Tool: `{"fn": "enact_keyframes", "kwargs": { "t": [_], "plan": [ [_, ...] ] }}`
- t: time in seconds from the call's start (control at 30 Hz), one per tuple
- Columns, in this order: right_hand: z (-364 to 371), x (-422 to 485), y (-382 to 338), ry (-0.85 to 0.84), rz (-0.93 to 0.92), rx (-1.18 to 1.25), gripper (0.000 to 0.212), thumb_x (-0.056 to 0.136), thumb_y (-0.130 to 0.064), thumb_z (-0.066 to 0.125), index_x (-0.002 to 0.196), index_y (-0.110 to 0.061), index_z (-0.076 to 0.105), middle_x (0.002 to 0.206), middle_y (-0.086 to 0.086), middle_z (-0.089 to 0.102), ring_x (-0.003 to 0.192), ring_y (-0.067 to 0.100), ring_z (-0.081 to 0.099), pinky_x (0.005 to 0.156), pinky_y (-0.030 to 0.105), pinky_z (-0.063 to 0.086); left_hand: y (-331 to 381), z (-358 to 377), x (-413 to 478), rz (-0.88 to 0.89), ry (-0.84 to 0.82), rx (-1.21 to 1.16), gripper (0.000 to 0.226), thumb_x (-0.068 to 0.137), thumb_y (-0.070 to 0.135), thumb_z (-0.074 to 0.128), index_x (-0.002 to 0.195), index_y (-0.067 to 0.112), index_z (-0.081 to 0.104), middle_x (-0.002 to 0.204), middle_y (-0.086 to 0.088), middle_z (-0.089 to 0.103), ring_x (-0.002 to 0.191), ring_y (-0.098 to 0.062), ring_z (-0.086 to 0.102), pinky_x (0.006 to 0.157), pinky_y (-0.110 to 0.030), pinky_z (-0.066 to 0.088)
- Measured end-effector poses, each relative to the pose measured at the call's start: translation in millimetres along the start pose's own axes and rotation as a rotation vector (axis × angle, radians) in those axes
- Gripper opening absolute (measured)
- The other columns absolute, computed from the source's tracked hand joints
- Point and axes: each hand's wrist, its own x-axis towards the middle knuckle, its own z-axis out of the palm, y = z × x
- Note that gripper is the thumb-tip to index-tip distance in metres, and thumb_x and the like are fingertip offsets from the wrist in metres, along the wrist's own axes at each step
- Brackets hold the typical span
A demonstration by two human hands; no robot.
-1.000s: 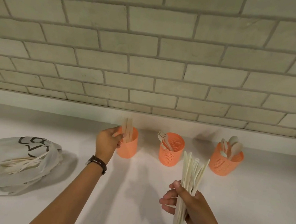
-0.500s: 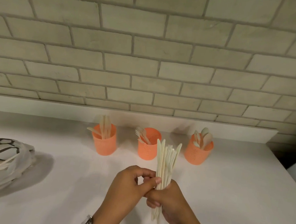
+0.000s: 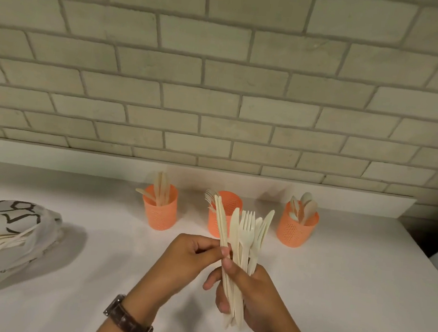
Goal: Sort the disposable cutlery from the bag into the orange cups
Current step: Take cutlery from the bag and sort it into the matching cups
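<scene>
Three orange mesh cups stand in a row near the wall: the left cup [image 3: 158,213] holds knives, the middle cup [image 3: 216,225] holds forks, the right cup [image 3: 296,231] holds spoons. My right hand [image 3: 250,300] grips an upright bundle of pale cutlery [image 3: 243,237], knives, forks and a spoon, in front of the middle cup. My left hand [image 3: 190,259] pinches one knife [image 3: 220,219] at the bundle's left side. The white bag [image 3: 6,228] lies at the left with more cutlery showing at its mouth.
A white counter [image 3: 347,298] runs to an edge at the right. A brick wall [image 3: 220,85] with a low white ledge stands right behind the cups. I wear a brown watch [image 3: 128,320] on my left wrist.
My left hand left the left cup, came back to the bundle and now pinches a knife in it. The bundle has fanned out a little in my right hand.
</scene>
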Motion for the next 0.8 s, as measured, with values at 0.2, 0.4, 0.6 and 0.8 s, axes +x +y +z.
{"fn": "enact_keyframes", "kwargs": {
  "t": [0.2, 0.4, 0.6, 0.8],
  "plan": [
    [1, 3, 2, 0.088, 0.015, 0.070, 0.030, 0.086, -0.036, 0.058, 0.103, -0.014, 0.070, 0.081, 0.020, 0.071, 0.054, 0.030, 0.064, 0.054, 0.034, 0.054, -4, -6, 6, -0.026, 0.039, -0.072, 0.022, 0.091, 0.013, 0.054, 0.088, 0.021, 0.075, 0.066, 0.010, 0.068, 0.058, 0.001, 0.053, 0.059, -0.014, 0.047],
    [-13, 13, 15, 0.328, 0.066, -0.033, 0.026, 0.092, -0.023, 0.053, 0.090, 0.001, 0.062, 0.056, 0.014, 0.064, 0.042, 0.024, 0.056, 0.045, 0.028, 0.048, -9, -48, 43, 0.068, 0.388, -0.180, 0.023, 0.090, 0.003, 0.053, 0.082, 0.015, 0.071, 0.063, 0.009, 0.068, 0.052, 0.000, 0.056, 0.060, -0.015, 0.051],
    [-22, 23, 21, 0.299, 0.116, 0.136, 0.042, 0.064, -0.028, 0.084, 0.065, -0.008, 0.047, 0.046, 0.000, 0.027, 0.036, 0.012, 0.022, 0.038, 0.023, 0.027, -26, -111, 100, 0.158, 0.716, 0.126, 0.026, 0.088, 0.008, 0.057, 0.064, 0.017, 0.061, 0.062, -0.005, 0.061, 0.056, -0.007, 0.057, 0.061, -0.025, 0.048],
    [-23, 29, 24, 0.203, 0.092, 0.223, 0.045, 0.043, -0.034, 0.092, 0.063, -0.009, 0.060, 0.053, 0.005, 0.036, 0.039, 0.012, 0.029, 0.040, 0.023, 0.032, -65, -121, 137, -0.014, 0.707, 0.256, 0.026, 0.084, 0.004, 0.060, 0.063, 0.018, 0.059, 0.068, 0.001, 0.055, 0.076, -0.017, 0.049, 0.056, -0.019, 0.035]
  ]
}}
